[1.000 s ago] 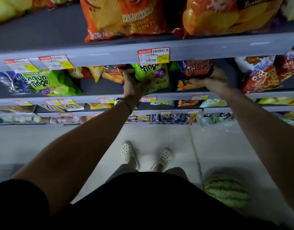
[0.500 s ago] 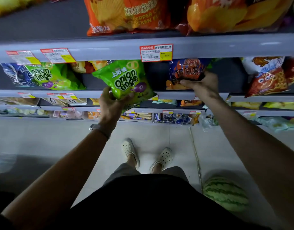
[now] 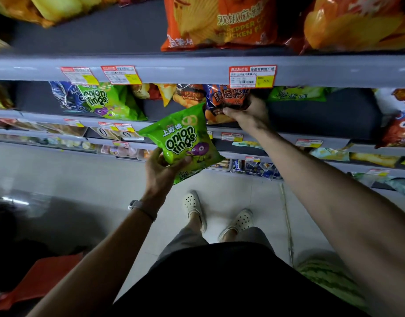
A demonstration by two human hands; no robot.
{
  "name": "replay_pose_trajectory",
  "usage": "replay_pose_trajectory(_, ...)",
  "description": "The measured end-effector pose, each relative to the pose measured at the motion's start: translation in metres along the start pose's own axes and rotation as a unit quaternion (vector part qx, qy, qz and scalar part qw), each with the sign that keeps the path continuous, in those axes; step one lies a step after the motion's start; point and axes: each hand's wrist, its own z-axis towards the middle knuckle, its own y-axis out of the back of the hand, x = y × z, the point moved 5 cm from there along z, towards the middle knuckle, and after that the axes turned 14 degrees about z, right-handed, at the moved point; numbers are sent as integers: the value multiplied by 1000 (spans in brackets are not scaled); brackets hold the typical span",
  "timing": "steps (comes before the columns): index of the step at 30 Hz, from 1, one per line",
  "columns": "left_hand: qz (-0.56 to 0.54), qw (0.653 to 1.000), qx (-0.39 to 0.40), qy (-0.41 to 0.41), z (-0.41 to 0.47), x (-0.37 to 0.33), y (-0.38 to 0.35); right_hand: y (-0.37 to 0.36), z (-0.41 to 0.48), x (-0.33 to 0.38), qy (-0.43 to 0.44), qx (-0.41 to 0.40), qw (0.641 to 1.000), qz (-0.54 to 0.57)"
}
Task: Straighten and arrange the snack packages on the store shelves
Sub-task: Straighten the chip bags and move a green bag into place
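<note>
Grip of left hand (image 3: 160, 173) holds "onion rings" bag (image 3: 184, 139), maybe two.

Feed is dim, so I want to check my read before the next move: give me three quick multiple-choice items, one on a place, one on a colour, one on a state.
1. Where is the watermelon?
A. on the top shelf
B. on the floor
C. in a basket

2. What colour is the onion rings bag in the left hand?
A. red
B. green
C. white

3. What is the right hand doing?
A. hanging free
B. pressing a price tag
C. gripping a dark bag on the shelf

Answers:
1 B, it lies on the tiles to the right of the shoes.
2 B, the bag is bright green with a purple cartoon on it.
3 C, the thumb and fingers curl round the bag's lower edge.
</note>
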Motion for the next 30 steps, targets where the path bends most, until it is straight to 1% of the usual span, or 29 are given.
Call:
replay_pose_trajectory(5, 28, 999, 22, -2, 2, -11, -17, 9, -3, -3, -5, 17, 1000, 5)
replay_pose_trajectory(10, 91, 993, 77, -27, 12, -31, -45, 48, -30, -13, -11, -18, 997, 71)
replay_pose_trajectory(13, 109, 987, 108, -46, 15, -45, -73, 79, -56, -32, -23, -20, 993, 117)
replay_pose_trajectory(18, 155, 969, 153, -113, 19, -73, -140, 118, -83, -40, -19, -28, 986, 161)
replay_pose_trajectory(20, 170, 963, 157, -140, 20, -85, -165, 136, -85, -38, -21, -49, 987, 152)
replay_pose_trajectory(24, 213, 951, 129, -186, 26, -114, -208, 170, -70, -32, -14, -95, 988, 117)
replay_pose_trajectory(27, 268, 927, 107, -240, 33, -128, -234, 186, -52, -30, 2, -114, 988, 101)
replay_pose_trajectory(28, 277, 923, 104, -244, 37, -129, -240, 187, -48, -28, 9, -118, 988, 94)
replay_pose_trajectory(30, 277, 927, 121, -222, 43, -128, -249, 188, -43, -27, 12, -125, 990, 65)
